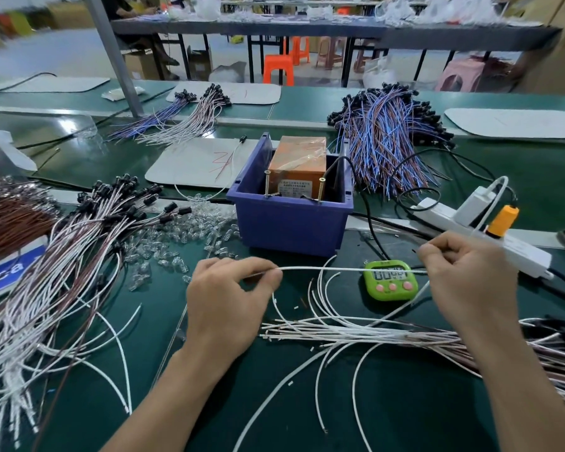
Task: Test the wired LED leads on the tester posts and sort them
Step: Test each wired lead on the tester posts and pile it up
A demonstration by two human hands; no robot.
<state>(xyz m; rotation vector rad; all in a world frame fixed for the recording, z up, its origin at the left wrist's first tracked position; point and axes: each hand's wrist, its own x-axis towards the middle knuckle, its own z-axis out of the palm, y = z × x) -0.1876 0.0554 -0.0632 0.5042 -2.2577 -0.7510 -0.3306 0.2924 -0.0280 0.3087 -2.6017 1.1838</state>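
Where the lead (349,270) stretches level in front of the bin (291,223), the left hand (229,298) pinches one end and the right hand (467,275) pinches the other. Two posts (267,185) stand inside the bin.

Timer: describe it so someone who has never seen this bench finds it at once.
Start at the blue bin in the middle of the green bench. In front of its right corner lies the timer, behind the white wire stretched between the left hand and right hand. It alone is lime green, with a digit display and three pink buttons.
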